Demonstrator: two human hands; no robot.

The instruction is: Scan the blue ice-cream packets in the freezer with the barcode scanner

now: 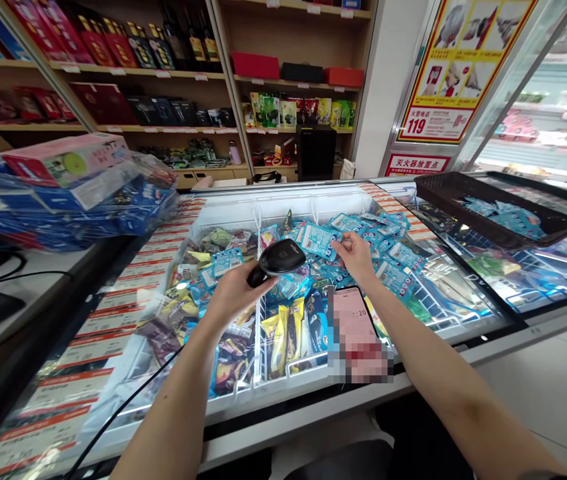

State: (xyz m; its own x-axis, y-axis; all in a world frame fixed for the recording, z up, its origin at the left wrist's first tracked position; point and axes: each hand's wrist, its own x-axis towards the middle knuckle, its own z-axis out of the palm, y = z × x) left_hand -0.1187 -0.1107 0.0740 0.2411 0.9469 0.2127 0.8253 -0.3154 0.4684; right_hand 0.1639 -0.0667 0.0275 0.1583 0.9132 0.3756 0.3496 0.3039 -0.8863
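Observation:
My left hand (231, 293) is wrapped round the handle of a black barcode scanner (283, 255), whose head points right over the freezer's glass top. A cable trails from it toward the lower left. Between the fingers and thumb of my right hand (356, 257) is the edge of a light blue packet (317, 240) with white printing. Many similar blue packets (398, 260) lie in a loose pile on the glass around and behind this hand. Below the pile a smartphone (356, 327) rests on the glass, its screen lit and partly blurred.
Wrapped ice creams (283, 337) show inside the chest freezer. A dark brown basket (493, 207) with more blue packets stands at the right. Plastic-wrapped boxes (88, 187) are stacked at the left. Price labels (108, 340) line the glass, and goods shelves (163, 73) stand behind.

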